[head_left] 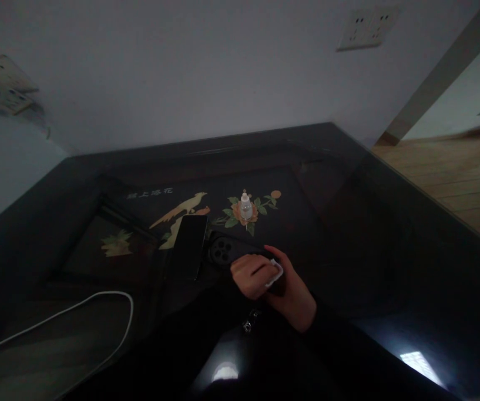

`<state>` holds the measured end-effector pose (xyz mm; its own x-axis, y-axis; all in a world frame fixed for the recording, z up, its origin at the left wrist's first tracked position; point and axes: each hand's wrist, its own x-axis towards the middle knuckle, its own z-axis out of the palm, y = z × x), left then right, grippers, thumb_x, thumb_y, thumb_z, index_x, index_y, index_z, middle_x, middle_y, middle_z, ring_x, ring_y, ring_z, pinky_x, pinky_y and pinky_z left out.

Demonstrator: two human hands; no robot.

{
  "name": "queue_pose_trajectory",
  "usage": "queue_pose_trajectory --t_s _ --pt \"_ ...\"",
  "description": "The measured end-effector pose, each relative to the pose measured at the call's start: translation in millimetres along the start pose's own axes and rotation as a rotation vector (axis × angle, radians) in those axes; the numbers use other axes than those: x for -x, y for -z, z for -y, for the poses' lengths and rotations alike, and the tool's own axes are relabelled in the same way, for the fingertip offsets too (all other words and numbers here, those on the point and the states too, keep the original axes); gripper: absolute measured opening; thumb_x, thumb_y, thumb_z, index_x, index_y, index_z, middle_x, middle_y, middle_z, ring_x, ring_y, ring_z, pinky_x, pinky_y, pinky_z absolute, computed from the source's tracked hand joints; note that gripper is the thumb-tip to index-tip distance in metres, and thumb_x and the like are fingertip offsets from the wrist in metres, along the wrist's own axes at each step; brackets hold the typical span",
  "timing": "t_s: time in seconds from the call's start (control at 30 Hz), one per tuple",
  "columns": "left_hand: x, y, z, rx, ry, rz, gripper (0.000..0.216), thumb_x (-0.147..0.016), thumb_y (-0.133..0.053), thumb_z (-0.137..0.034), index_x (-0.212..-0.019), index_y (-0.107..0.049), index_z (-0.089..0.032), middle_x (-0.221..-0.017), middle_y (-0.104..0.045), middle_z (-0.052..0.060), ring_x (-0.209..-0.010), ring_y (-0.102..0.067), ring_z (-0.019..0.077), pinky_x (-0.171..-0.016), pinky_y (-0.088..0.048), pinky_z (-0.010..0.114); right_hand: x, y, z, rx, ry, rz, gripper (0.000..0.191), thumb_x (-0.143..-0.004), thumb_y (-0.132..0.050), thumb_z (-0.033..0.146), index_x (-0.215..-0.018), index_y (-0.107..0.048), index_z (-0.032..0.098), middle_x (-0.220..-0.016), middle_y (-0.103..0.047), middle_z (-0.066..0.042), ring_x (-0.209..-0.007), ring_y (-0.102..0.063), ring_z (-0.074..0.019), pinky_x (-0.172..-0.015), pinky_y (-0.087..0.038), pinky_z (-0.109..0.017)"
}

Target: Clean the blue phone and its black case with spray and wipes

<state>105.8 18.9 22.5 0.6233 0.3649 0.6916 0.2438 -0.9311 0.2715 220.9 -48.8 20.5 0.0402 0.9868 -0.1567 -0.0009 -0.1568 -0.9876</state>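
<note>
Black rectangular phone with a round camera block, back upward. Head view: near the middle of the glossy black tabletop inlaid with a bird and flowers, camera end to the left; whether it touches the tabletop cannot be told.
Right hand: partly closed, curved around the phone's right end, gripping it.
Left hand: laid over the phone's back, fingers bent and mostly closed upon a small white piece of thin, soft material, pressed near the right end.
Flat black slab-shaped second phone: just left of the first, lying partly over the bird design.
Small translucent bottle with white cap: upright on the flower design, beyond the hands.
Thin white cable: looped at left.
White wall sockets: upper right.
</note>
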Motion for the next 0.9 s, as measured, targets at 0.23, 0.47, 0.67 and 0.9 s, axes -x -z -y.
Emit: queue_pose_trajectory --t_s 0.23,0.47,0.67,0.9 --pt "40 51 61 -0.181 0.082 0.052 0.012 -0.075 -0.055 -0.015 -0.085 -0.061 -0.015 -0.076 -0.065 0.005 -0.067 -0.061 0.0100 -0.061 -0.048 0.018 2 -1 4 -0.040 -0.122 0.032 0.081 -0.059 -0.057 0.002 -0.128 -0.023 0.027 -0.103 -0.054 -0.005 -0.076 -0.061 -0.0140 -0.063 -0.049 -0.027" --pt "27 44 47 -0.167 0.079 0.021 0.013 -0.078 -0.051 -0.018 -0.084 -0.062 -0.015 -0.076 -0.065 0.004 -0.066 -0.060 0.0089 -0.059 -0.046 0.017 1 -1 5 0.000 -0.127 0.014 0.080 -0.058 -0.057 0.005 -0.128 -0.023 0.025 -0.098 -0.053 -0.004 -0.073 -0.060 -0.0144 -0.061 -0.048 -0.027" --pt "-2 0 -9 -0.118 0.035 -0.011 0.023 -0.082 -0.043 -0.021 -0.070 -0.062 -0.017 -0.061 -0.062 0.000 -0.054 -0.056 0.0093 -0.051 -0.041 0.021 0 1 5 -0.001 -0.004 0.021 0.075 -0.058 -0.059 0.007 -0.124 -0.027 0.021 -0.100 -0.055 -0.006 -0.082 -0.058 -0.0167 -0.079 -0.046 -0.034" --pt "36 48 69 -0.234 0.198 0.008 0.014 -0.079 -0.050 -0.023 -0.082 -0.062 -0.018 -0.075 -0.065 0.003 -0.066 -0.060 0.0096 -0.059 -0.045 0.018 1 -2 6 -0.029 -0.141 0.020 0.081 -0.058 -0.057 0.002 -0.127 -0.023 0.026 -0.103 -0.054 -0.005 -0.078 -0.061 -0.0151 -0.062 -0.048 -0.026"
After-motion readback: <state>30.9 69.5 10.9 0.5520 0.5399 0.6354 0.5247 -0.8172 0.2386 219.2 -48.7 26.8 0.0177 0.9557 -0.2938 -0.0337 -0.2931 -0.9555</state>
